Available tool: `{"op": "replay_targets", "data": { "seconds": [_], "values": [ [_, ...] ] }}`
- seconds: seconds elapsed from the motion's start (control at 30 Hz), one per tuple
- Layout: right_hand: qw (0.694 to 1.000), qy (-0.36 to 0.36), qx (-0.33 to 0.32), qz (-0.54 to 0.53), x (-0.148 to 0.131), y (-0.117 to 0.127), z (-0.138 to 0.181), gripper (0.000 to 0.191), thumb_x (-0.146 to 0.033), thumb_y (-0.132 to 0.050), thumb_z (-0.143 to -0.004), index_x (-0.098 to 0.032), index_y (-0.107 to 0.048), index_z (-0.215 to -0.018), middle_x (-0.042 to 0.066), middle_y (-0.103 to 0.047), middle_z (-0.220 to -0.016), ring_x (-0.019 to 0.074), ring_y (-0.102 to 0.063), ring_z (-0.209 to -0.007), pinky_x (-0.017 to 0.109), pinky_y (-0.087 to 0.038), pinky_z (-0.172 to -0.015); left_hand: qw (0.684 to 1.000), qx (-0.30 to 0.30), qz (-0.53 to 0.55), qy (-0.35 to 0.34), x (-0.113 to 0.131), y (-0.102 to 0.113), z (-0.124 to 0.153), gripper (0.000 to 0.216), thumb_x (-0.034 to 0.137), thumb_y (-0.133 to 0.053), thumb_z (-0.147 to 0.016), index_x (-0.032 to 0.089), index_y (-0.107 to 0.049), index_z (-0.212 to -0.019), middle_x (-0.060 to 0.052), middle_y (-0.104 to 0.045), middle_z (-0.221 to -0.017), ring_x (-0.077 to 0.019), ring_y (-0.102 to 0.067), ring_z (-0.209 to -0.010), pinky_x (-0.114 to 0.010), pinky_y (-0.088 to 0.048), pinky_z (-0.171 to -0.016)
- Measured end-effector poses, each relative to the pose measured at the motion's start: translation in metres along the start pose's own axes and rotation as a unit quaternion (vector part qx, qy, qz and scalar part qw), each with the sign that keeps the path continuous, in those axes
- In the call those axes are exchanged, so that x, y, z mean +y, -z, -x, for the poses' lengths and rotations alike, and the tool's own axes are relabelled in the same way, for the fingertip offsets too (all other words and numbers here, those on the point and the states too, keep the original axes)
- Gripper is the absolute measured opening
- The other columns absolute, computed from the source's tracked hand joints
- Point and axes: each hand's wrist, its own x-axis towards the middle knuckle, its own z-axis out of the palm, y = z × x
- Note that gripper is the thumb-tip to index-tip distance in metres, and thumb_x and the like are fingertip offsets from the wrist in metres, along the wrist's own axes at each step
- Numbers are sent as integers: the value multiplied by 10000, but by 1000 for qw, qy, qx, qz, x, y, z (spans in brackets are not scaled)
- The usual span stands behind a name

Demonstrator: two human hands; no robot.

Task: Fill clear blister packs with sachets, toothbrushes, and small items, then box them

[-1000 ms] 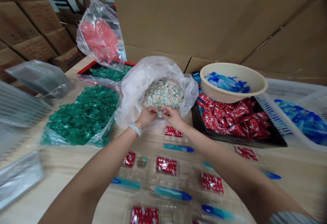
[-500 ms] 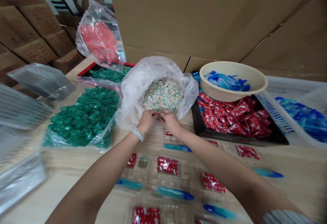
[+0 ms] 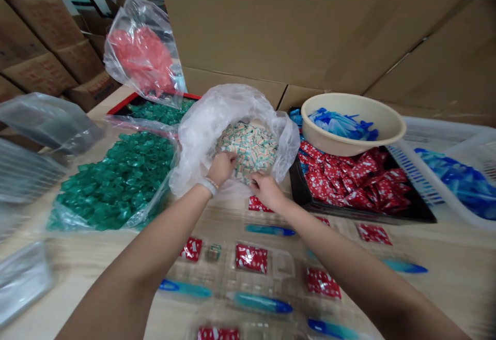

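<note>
Across the wooden table (image 3: 89,283) we have the white plastic bag (image 3: 199,123) in the middle, its mouth spread wide, and we do best to leave its crumpled rim folded back so nothing snags our wrists. The black tray (image 3: 372,218) sits just to its right; we keep our right forearm from dragging on its edge.

In front lie clear moulded packs (image 3: 282,268), under our forearms, so we hold our elbows high enough not to knock them. Our left hand (image 3: 222,168) leans over the bag's mouth with fingers curled; our right hand (image 3: 265,189) is at the near rim, thumb and forefinger drawn close. We cannot tell whether either holds anything.

Red packets (image 3: 251,257) rest in the packs, and we avoid brushing them. The small striped pieces (image 3: 251,146) are heaped inside the bag, near the left fingertips. They look slight and easily doubled up, so a light fingertip pinch and a quick check for strays seem wise.
</note>
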Motion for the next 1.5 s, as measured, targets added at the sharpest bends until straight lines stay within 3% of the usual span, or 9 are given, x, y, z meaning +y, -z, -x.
{"op": "replay_targets", "data": {
  "seconds": [0.23, 0.4, 0.5, 0.63, 0.73, 0.83, 1.23, 1.37, 1.5],
  "values": [
    [1000, 14, -7, -5, 10, 2, -7, 132, -96, -488, -729, -164, -590, -779, 42, -566, -758, 149, -516, -720, 255, -407, -677, 994, -18, -43, 97, 0, -15, -33, 218, 276, -570, -683, 76, -649, -644, -123, -627, -616, -226, -601, -679, -288, -442, -635],
    [997, 46, -26, 62, 5, 10, -28, 162, -101, -470, -738, -154, -595, -826, 82, -596, -886, 181, -528, -836, 273, -393, -731, 994, -32, -38, 101, 7, -19, -39, 153, 210, -639, -594, 75, -636, -667, -136, -633, -688, -253, -594, -788, -291, -443, -697],
    [995, 35, -51, 75, 6, 15, -36, 155, -137, -487, -741, -171, -604, -836, 71, -611, -841, 186, -537, -818, 273, -386, -720, 995, -47, -10, 86, 9, -15, -37, 148, 143, -615, -591, 89, -647, -725, -91, -644, -701, -206, -594, -745, -262, -446, -681],
    [995, 61, -58, 57, 9, 18, -36, 166, -113, -493, -732, -190, -602, -830, 43, -615, -835, 166, -534, -804, 251, -373, -715, 994, -58, 28, 92, 6, -11, -34, 214, 176, -597, -633, 102, -648, -827, -41, -645, -660, -135, -577, -616, -210, -444, -589],
    [995, 65, -51, 49, 10, 17, -34, 165, -104, -493, -734, -191, -597, -827, 37, -613, -835, 153, -528, -799, 239, -368, -712, 992, -56, 40, 103, 6, -12, -33, 177, 170, -584, -642, 86, -658, -779, -45, -627, -584, -127, -558, -555, -210, -438, -563],
    [995, 62, -56, 56, 12, 17, -33, 157, -114, -491, -737, -188, -596, -827, 40, -609, -802, 153, -527, -776, 241, -370, -695, 994, -51, 41, 86, 11, -13, -32, 126, 133, -582, -614, 104, -665, -705, -39, -631, -593, -138, -560, -593, -217, -438, -591],
    [993, 92, -51, 44, 17, 14, -24, 164, -83, -485, -730, -171, -592, -817, 55, -614, -973, 181, -521, -849, 308, -381, -782, 995, -5, 76, 69, 11, -17, -12, 182, 122, -558, -646, 129, -657, -798, -44, -647, -744, -141, -563, -711, -245, -444, -699],
    [996, 87, -12, 23, 20, 16, -18, 108, -104, -513, -732, -157, -600, -769, 75, -572, -995, 176, -498, -889, 302, -371, -806, 985, 12, 127, 113, 8, -10, -9, 231, 134, -556, -661, 98, -635, -875, -49, -639, -737, -127, -572, -661, -237, -468, -639],
    [998, 49, -2, -44, 20, 14, -12, 93, -98, -528, -728, -151, -591, -773, 42, -555, -826, 143, -499, -800, 263, -384, -749, 962, -11, 200, 188, 7, -16, 7, 214, 144, -579, -663, 64, -615, -858, -35, -627, -657, -94, -565, -554, -206, -468, -549]
  ]
}}
